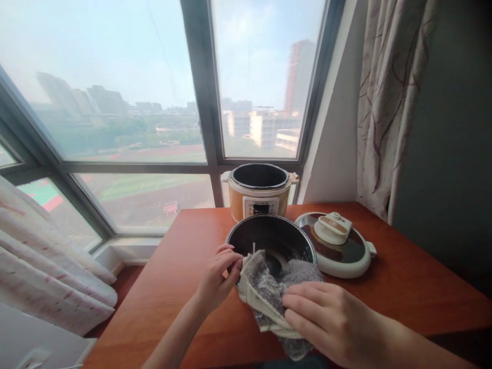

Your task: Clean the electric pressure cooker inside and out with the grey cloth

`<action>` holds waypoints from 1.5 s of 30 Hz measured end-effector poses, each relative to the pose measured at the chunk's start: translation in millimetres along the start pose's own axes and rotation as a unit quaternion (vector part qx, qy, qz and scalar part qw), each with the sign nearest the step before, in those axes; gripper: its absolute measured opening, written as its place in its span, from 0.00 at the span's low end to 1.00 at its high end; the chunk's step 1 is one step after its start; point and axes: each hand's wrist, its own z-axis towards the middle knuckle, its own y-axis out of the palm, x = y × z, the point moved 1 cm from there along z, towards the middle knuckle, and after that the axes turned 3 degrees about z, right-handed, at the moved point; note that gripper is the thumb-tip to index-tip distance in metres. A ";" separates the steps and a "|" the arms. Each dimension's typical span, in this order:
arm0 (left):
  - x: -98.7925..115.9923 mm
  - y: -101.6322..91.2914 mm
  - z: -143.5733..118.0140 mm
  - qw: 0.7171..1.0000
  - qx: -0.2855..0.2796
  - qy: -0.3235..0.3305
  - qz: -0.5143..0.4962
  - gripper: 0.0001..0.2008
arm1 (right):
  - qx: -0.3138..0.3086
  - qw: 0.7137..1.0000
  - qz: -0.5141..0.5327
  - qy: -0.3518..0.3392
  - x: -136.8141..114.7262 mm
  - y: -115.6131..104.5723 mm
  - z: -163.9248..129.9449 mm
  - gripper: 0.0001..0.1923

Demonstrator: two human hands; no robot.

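Observation:
A dark inner pot (286, 237) stands on the reddish wooden table (184, 287) just in front of me. My left hand (219, 277) pinches the pot's near-left rim. My right hand (326, 318) presses a grey and cream cloth (269, 292) against the pot's near rim; the cloth drapes over the edge and partly into the pot. Behind the pot stands the orange and cream cooker body (259, 197), with no lid on it. Its lid (336, 243) lies flat on the table to the right of the pot.
A large window (154, 118) with dark frames rises behind the table. A patterned curtain (388, 102) hangs at the right beside a dark wall. Pale curtain fabric (46, 271) bunches at the lower left. The table's left edge drops to the floor.

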 end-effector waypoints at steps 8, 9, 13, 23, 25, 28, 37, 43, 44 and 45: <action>-0.6 0.3 1.6 1.000 0.003 0.007 -0.008 0.12 | 0.080 0.995 0.039 0.055 3.0 3.8 -16.2 0.18; -0.3 -0.7 1.7 1.000 -0.004 0.005 -0.008 0.12 | 0.084 0.989 0.072 0.101 5.2 4.2 -15.1 0.18; 8.3 -9.5 2.2 0.998 -0.063 0.018 -0.025 0.18 | 0.070 0.961 0.163 0.213 10.0 9.0 -11.5 0.18; 57.3 -16.6 9.4 0.968 -0.249 0.029 0.020 0.18 | 0.049 0.907 0.256 0.331 21.2 -0.3 -0.4 0.13; 54.3 -13.8 11.3 0.974 -0.226 0.010 0.028 0.15 | 0.054 0.915 0.247 0.315 23.3 -0.4 0.1 0.13; 47.7 -10.2 17.6 0.985 -0.166 -0.026 0.046 0.12 | 0.089 0.937 0.201 0.270 26.0 -0.4 -0.1 0.14; 54.8 -14.5 59.8 0.989 -0.129 -0.056 0.033 0.10 | 0.151 0.981 -0.048 0.111 20.2 -2.9 10.5 0.18; 69.4 -13.4 68.1 0.981 -0.177 -0.038 0.070 0.10 | 0.156 0.976 0.006 0.149 33.6 4.4 7.0 0.19; 71.9 -12.6 68.4 0.979 -0.186 -0.033 0.069 0.10 | 0.152 0.976 0.015 0.156 35.6 5.1 7.4 0.21; 74.0 -11.8 68.7 0.978 -0.194 -0.030 0.067 0.10 | 0.145 0.976 0.024 0.161 36.8 5.6 8.3 0.23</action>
